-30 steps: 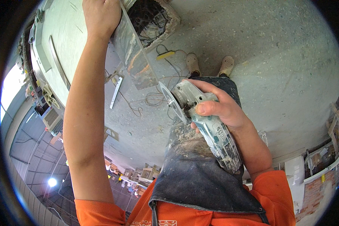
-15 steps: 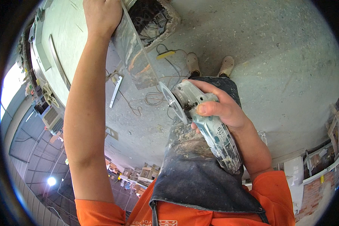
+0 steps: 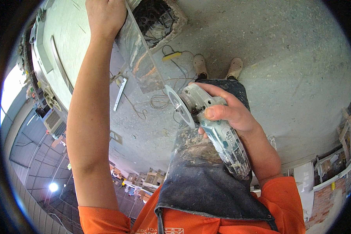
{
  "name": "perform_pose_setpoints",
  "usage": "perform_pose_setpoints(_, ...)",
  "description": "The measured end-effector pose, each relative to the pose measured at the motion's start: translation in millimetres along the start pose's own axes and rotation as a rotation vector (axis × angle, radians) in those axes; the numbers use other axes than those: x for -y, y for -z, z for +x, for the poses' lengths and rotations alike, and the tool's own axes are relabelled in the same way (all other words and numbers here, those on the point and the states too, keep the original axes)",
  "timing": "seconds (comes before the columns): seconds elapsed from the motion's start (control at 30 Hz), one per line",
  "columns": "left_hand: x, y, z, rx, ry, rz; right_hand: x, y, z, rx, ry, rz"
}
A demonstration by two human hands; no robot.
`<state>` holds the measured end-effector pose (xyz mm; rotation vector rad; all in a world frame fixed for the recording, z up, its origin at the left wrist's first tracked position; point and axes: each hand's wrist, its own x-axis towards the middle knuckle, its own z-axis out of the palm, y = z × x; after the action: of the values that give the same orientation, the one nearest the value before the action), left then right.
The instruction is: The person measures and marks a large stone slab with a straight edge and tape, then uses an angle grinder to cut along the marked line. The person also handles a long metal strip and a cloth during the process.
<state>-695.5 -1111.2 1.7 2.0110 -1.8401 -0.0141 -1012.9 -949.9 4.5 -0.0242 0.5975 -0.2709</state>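
Observation:
My right hand (image 3: 232,111) is wrapped around the body of a worn grey-green angle grinder (image 3: 226,142), thumb on top. Its thin pale disc (image 3: 179,106) faces left, with the upper rim right by the near corner of a glossy grey stone slab (image 3: 144,68) with brown veins. Whether disc and slab touch, I cannot tell. At the top left my left hand (image 3: 106,17) is closed at the far part of the slab, back of the hand up; its fingertips are hidden or cut off by the picture's upper edge.
A pale green work surface (image 3: 72,33) lies left, with a long thin strip (image 3: 61,64) on it. On the floor are looped cables (image 3: 160,102), a yellow-topped power strip (image 3: 171,55), a white flat bar (image 3: 121,93) and a rough-edged pit (image 3: 156,23) with debris. A dark dusty apron (image 3: 210,191) hangs below the grinder.
Almost nothing differs. The disc and grinder sit in nearly the same place by the slab corner, and my left hand has stayed put.

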Motion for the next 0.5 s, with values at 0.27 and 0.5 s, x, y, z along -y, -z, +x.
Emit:
perform_pose_setpoints(0.27,0.1,-0.1,-0.5,0.001,0.016,-0.029,-2.6,2.3,2.3,0.015,0.012,0.001)
perform_pose_setpoints(0.5,0.9,0.0,-0.5,-0.003,0.008,-0.018,-1.9,3.7,3.5,0.037,-0.001,0.016)
